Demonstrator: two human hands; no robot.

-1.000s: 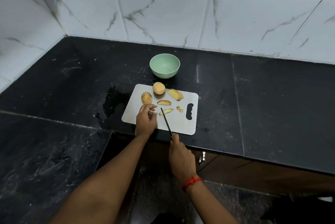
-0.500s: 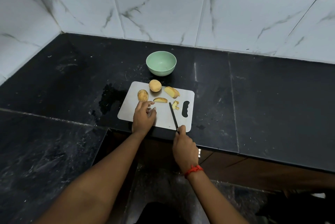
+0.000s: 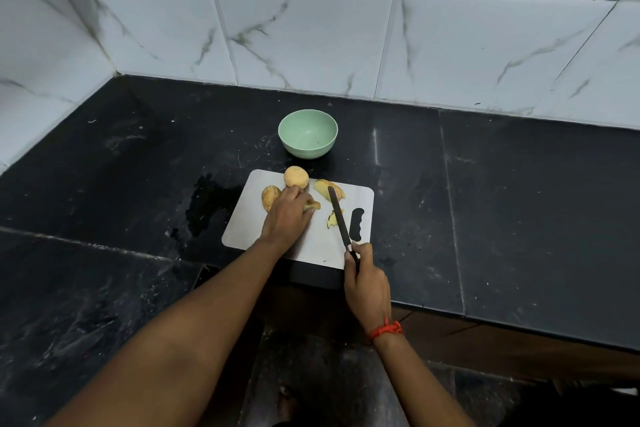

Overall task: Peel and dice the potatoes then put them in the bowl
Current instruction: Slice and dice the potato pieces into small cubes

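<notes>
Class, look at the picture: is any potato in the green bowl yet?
No, the bowl shows only its bare green inside, and the potatoes lie on the board.

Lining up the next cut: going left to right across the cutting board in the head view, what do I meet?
Brownish potato, left hand, potato slice at its fingertips, knife, handle slot.
</notes>
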